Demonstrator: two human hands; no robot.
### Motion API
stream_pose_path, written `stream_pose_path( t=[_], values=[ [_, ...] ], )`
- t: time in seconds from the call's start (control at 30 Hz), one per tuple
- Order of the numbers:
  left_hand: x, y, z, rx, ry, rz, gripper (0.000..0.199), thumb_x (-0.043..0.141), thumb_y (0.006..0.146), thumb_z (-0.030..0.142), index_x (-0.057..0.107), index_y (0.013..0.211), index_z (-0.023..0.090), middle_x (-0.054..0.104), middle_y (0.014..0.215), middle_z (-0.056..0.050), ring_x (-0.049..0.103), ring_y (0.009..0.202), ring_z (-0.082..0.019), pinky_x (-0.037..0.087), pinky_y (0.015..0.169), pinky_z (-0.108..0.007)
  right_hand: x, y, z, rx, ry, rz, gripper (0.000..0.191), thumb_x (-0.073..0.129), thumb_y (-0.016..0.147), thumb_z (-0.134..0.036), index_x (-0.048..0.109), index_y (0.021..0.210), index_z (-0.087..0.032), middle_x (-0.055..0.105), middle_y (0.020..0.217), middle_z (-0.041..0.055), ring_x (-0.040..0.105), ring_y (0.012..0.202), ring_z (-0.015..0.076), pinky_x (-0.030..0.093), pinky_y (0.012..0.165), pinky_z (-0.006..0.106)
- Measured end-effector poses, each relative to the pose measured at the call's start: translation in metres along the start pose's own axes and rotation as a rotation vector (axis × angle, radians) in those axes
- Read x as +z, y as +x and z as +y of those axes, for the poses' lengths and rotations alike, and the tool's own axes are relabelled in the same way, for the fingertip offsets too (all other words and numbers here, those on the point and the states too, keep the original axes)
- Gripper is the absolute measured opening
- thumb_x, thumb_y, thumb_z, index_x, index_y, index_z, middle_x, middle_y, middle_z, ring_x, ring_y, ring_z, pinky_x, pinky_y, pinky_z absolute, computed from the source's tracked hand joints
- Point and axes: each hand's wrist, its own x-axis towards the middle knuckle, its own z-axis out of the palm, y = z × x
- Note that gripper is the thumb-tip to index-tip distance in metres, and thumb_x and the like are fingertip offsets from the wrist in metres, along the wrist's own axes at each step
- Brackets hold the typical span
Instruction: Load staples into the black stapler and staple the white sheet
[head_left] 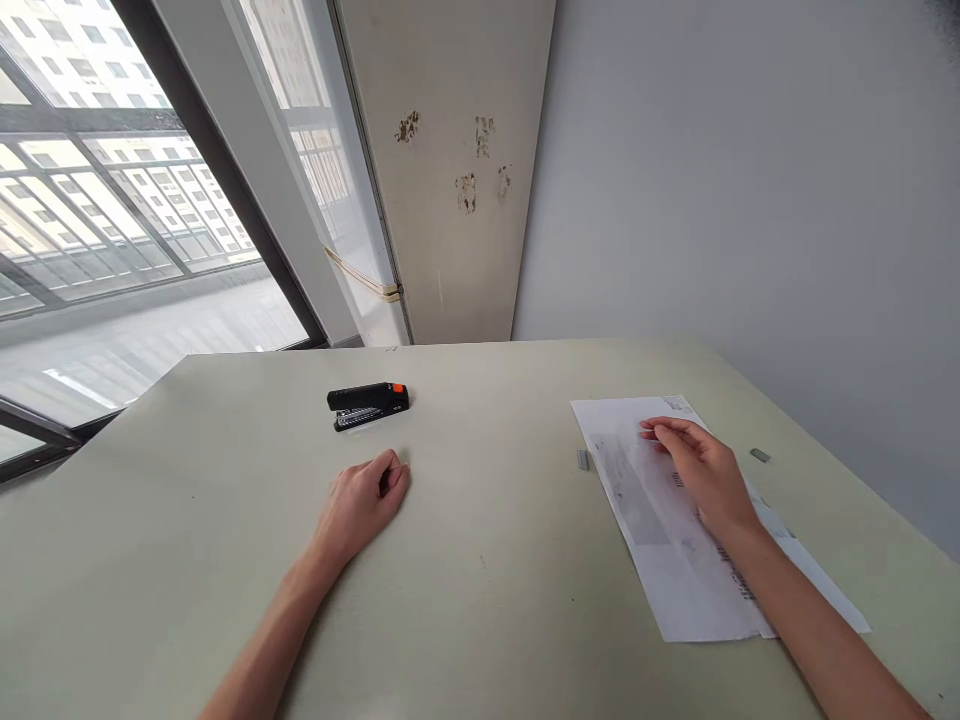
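My left hand [364, 500] rests on the table as a loose fist, with nothing visible in it. Just beyond it lies a black stapler [367, 404] with an orange patch at its right end. My right hand [697, 462] is over the white papers [637, 500], its thumb and fingertips pressed together near their upper part; whatever it may pinch is too small to make out. One small grey staple strip [583, 460] lies at the papers' left edge, and another grey strip [760, 455] lies to the right of my right hand.
The pale green table [480, 620] reaches to a grey wall [735, 200] on the right. Behind it stand a beige panel [450, 260] with brown marks and a window [112, 200] at the left.
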Motion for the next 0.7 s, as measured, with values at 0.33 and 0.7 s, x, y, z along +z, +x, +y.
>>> stream_pose_path(
  t=[0.33,0.7],
  values=[
    [0.0,0.001,-0.004,-0.002,0.007,-0.004,0.032,0.047,0.096,0.039,0.033,0.072,0.024,0.041,0.055,0.006,0.031,0.052,-0.013,0.029,0.058,-0.027,0.022,-0.02,-0.014,0.024,0.019,-0.162,0.035,0.067,0.093,-0.054,0.076,0.107,-0.024,0.078,0.122,0.0098,0.071,0.115,0.0297,0.052,0.104,0.045],
    [0.018,-0.013,0.048,0.266,-0.23,-0.02,0.017,0.058,0.102,0.043,0.059,0.103,0.025,0.07,0.112,-0.008,0.064,0.108,-0.025,0.052,0.091,-0.037,0.051,-0.059,-0.039,0.049,0.019,-0.457,0.038,0.062,0.099,-0.06,0.074,0.117,-0.029,0.072,0.137,0.0081,0.059,0.137,0.0314,0.049,0.112,0.048]
  ],
)
